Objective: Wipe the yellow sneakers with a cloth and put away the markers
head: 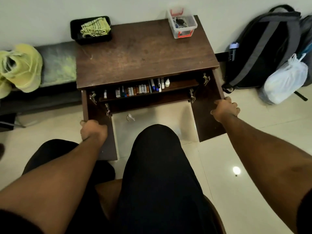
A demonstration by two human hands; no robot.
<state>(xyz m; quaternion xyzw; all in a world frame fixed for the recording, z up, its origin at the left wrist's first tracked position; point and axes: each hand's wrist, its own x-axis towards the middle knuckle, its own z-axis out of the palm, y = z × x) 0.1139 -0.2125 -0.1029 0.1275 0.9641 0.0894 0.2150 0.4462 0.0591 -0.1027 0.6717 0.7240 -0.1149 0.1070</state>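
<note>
Brown wooden cabinet stands against the wall; on its top, a black tray at the rear left corner and a clear plastic box with orange latches at the rear right. Inner shelf carries a row of markers; a small white bottle stands at its right end. Cushioned bench left of the cabinet bears yellow sneakers; tiled floor carries a backpack and a white plastic bag.

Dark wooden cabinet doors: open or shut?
Open. Both dark wooden cabinet doors swing outward; left hand and right hand grip their edges.
</note>
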